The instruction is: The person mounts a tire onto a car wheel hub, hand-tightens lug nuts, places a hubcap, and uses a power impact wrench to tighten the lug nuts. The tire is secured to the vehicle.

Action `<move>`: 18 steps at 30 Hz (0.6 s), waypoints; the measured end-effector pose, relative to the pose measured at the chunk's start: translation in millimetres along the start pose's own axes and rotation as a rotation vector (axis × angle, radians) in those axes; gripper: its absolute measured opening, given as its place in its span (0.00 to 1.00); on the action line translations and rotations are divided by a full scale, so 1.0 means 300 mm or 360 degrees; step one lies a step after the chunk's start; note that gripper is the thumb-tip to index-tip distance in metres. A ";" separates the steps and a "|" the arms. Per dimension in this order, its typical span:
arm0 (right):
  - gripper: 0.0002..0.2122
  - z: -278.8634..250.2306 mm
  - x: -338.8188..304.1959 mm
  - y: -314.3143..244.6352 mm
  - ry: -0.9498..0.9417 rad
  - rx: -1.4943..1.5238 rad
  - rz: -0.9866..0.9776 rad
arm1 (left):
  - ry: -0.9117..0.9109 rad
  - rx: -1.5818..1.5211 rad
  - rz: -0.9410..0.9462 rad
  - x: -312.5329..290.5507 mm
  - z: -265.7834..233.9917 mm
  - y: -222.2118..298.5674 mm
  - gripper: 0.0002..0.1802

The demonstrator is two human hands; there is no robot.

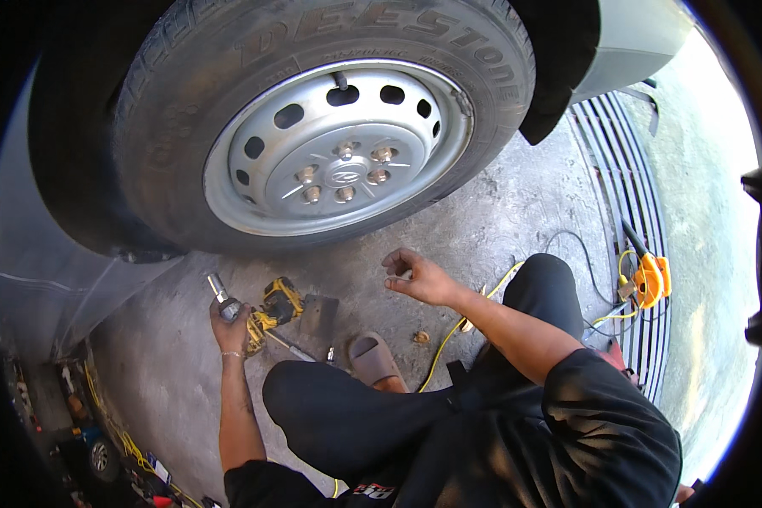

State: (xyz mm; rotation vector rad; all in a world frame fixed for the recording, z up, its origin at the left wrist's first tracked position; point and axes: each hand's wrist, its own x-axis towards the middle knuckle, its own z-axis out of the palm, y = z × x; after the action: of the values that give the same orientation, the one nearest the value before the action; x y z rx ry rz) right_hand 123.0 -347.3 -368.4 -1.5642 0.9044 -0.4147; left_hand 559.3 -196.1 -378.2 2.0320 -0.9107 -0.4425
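Silver wheel carrying six nuts — tightness unclear | left grip clasping impact wrench | right grip hanging half-curled, empty

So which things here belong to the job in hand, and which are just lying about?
Likely in the job:
Yellow power tool and silver socket, at the left hand
Silver wheel and its nuts, above the right hand

Probably just lying about:
Yellow cord
Orange device by the drain grate
Clutter at lower left
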 end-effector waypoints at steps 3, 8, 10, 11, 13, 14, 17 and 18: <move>0.27 0.056 -0.026 -0.103 0.0073 -0.0301 -0.0532 | -0.0084 -0.0278 -0.0279 -0.147 -0.057 0.263 0.33; 0.34 0.164 -0.103 -0.243 0.0020 -0.0617 -0.1173 | -0.0235 -0.0894 -0.0674 -0.372 0.043 0.628 0.23; 0.32 0.150 -0.125 -0.259 0.0122 -0.0669 -0.1167 | -0.0477 -0.1166 -0.0726 -0.412 0.118 0.727 0.27; 0.31 0.124 -0.136 -0.257 0.0177 -0.0715 -0.1121 | -0.0473 -0.1190 -0.0704 -0.430 0.155 0.767 0.25; 0.25 0.067 -0.136 -0.251 0.0373 -0.0690 -0.1192 | -0.0506 -0.1170 -0.0582 -0.437 0.209 0.840 0.22; 0.25 0.045 -0.140 -0.248 0.0400 -0.0670 -0.1208 | -0.0504 -0.1164 -0.0501 -0.438 0.227 0.871 0.21; 0.24 -0.002 -0.135 -0.238 0.0490 -0.0576 -0.1244 | -0.0540 -0.1039 -0.0380 -0.405 0.279 0.956 0.25; 0.24 -0.009 -0.133 -0.233 0.0542 -0.0497 -0.1231 | -0.0486 -0.1102 -0.0276 -0.411 0.309 0.976 0.31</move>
State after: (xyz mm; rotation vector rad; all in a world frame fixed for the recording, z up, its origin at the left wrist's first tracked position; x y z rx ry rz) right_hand 117.8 -321.3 -292.3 -2.1538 0.5948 -1.1575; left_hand 292.3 -267.6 -196.5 1.4238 -0.6299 -1.0285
